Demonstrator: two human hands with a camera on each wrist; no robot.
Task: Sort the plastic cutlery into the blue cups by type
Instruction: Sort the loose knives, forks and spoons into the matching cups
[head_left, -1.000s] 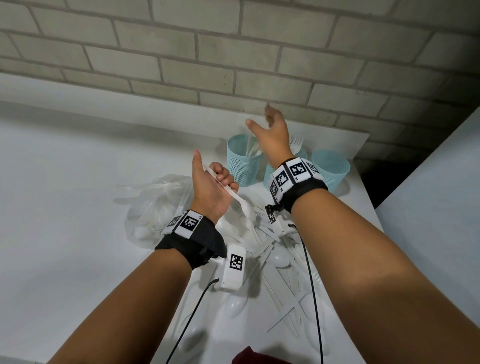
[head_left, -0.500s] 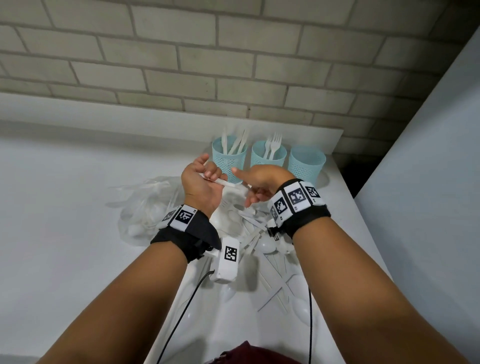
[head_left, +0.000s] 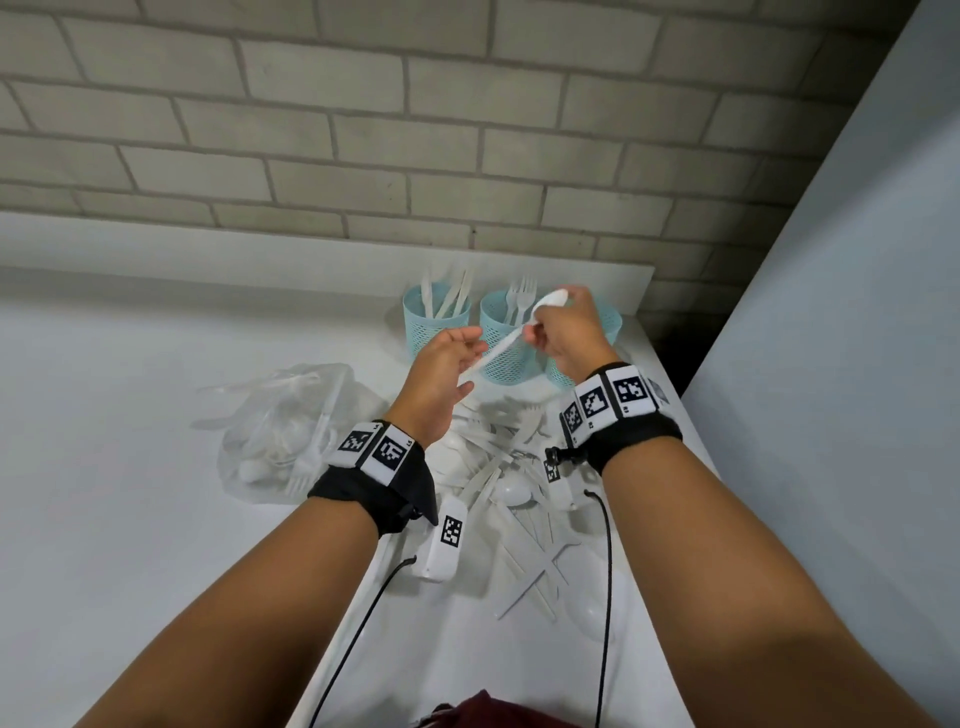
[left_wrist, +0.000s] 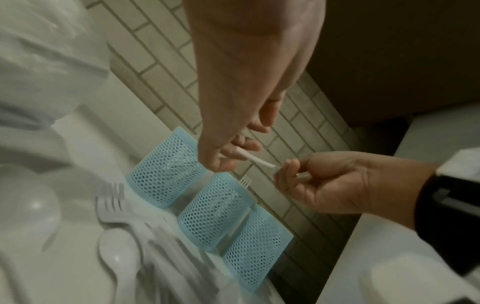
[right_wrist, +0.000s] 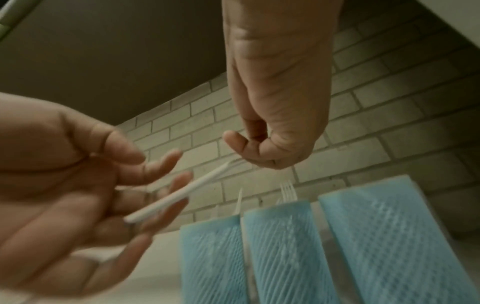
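A white plastic spoon (head_left: 501, 348) hangs in the air in front of the three blue mesh cups. My right hand (head_left: 545, 322) pinches it just below the bowl, in front of the right cup (head_left: 610, 322). My left hand (head_left: 457, 358) has its fingers loosely spread, and the handle end (right_wrist: 176, 197) lies across its fingertips with the thumb off it. The left cup (head_left: 438, 325) holds knives and the middle cup (head_left: 506, 338) holds forks. What is inside the right cup is hidden by my right hand.
A heap of loose white cutlery (head_left: 509, 467) lies on the white table between my wrists. A clear plastic bag (head_left: 291, 431) with more cutlery sits to the left. A grey panel (head_left: 831, 364) bounds the table on the right, and a brick wall rises behind the cups.
My right hand came back from the cups, took the spoon near its bowl and raised it toward the cups. My left hand's fingers loosened from the handle.
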